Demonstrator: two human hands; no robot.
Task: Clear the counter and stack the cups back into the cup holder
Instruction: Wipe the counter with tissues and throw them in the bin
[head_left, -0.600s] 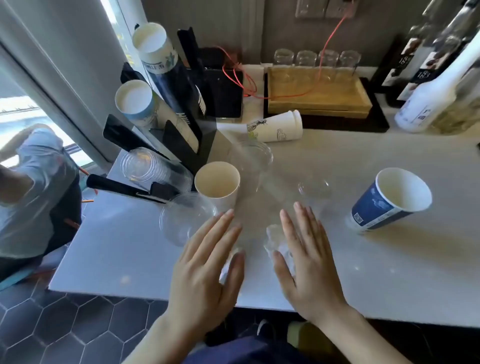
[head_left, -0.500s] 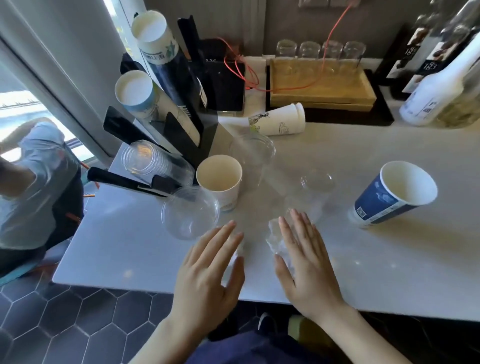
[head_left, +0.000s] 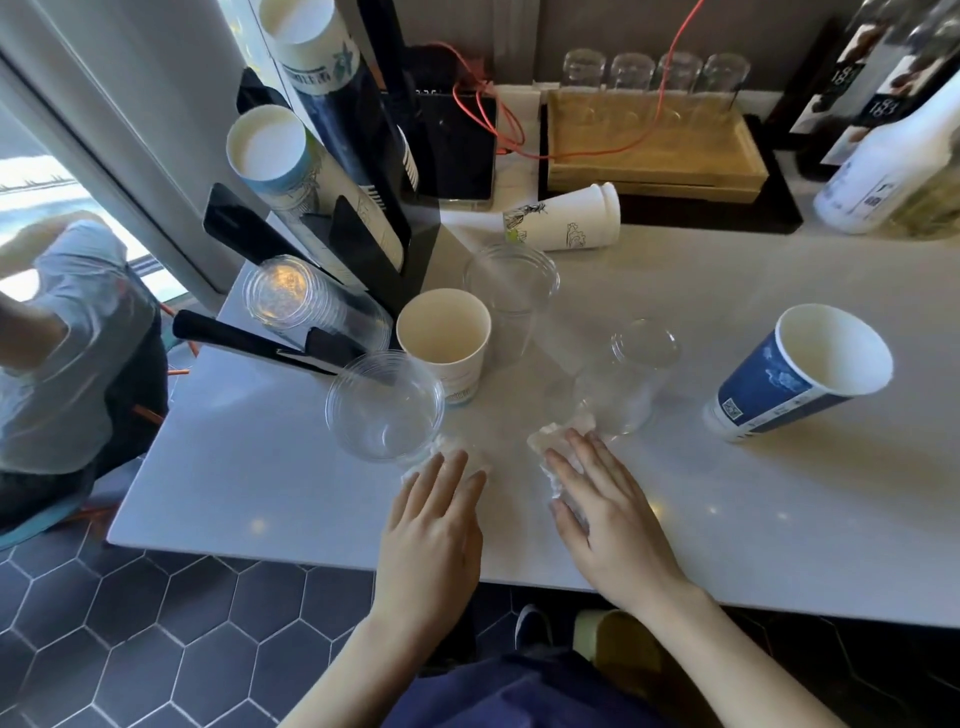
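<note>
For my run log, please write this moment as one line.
hands: left and right flat on white tissue | holding: no cup | cups loose on counter: paper, clear | holder: partly filled

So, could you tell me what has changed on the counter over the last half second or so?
Little has changed. Both hands, left hand and right hand, stay flat and open on the counter, sitting slightly nearer its front edge. The crumpled tissue remains under the right fingers. Nothing was gripped or released; the cups kept their places.

Blue paper cup (head_left: 769, 395), cream cup (head_left: 447, 338), white counter (head_left: 779, 519)
</note>
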